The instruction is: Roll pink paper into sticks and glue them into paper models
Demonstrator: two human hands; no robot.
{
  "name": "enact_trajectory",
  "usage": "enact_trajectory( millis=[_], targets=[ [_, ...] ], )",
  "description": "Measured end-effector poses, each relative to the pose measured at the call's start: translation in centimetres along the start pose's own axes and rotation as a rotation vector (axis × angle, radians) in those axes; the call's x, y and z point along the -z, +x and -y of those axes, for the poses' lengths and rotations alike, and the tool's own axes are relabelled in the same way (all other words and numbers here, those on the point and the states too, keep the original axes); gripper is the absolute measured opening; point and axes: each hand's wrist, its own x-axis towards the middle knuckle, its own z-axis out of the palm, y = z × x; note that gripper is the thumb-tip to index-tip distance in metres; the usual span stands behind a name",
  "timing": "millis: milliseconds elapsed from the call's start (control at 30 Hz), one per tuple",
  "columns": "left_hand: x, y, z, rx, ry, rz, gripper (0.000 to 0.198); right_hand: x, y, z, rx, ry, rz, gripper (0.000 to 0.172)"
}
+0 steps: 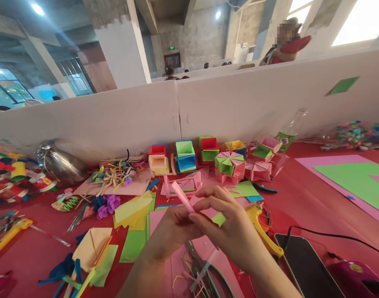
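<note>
A narrow strip of folded pink paper (180,194) slants up between my hands. My left hand (177,227) is closed on its lower end. My right hand (222,213) pinches the same end, thumb against it, the other fingers curved above. Under my wrists, scissors (204,265) lie among paper scraps on pink paper (162,219). Just behind the strip stands a small pink paper frame (173,186). Further back are several folded paper boxes (185,155) and a pink and green paper wheel (229,163).
Left lie yellow paper sheets (133,209), purple paper flowers (110,206), a metal flask (61,163) and a yellow glue gun (12,236). Right are a yellow-handled tool (264,231), a phone (310,265) with a cable and a bottle (290,130). A white partition (114,111) borders the red table.
</note>
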Motion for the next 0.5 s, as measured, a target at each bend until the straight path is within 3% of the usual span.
enact_trajectory(
  millis=[133, 233, 333, 500],
  targets=[
    [0.8, -0.4, -0.6, 0.015, 0.03, 0.038, 0.025, 0.1, 0.0, 0.2, 0.03, -0.044, -0.051, 0.006],
    [1.9, -0.8, -1.2, -0.142, 0.039, -0.014, 0.028, 0.2, -0.1, 0.2, 0.078, -0.118, -0.088, 0.006],
    [2.5, -0.9, -1.4, -0.259, 0.05, -0.1, 0.024, 0.1, -0.2, 0.3, 0.104, -0.174, -0.09, 0.006],
    [1.9, -0.7, -1.2, -0.287, 0.072, -0.137, 0.008, 0.0, -0.4, 0.6, 0.128, -0.172, -0.044, 0.007]
  ],
)
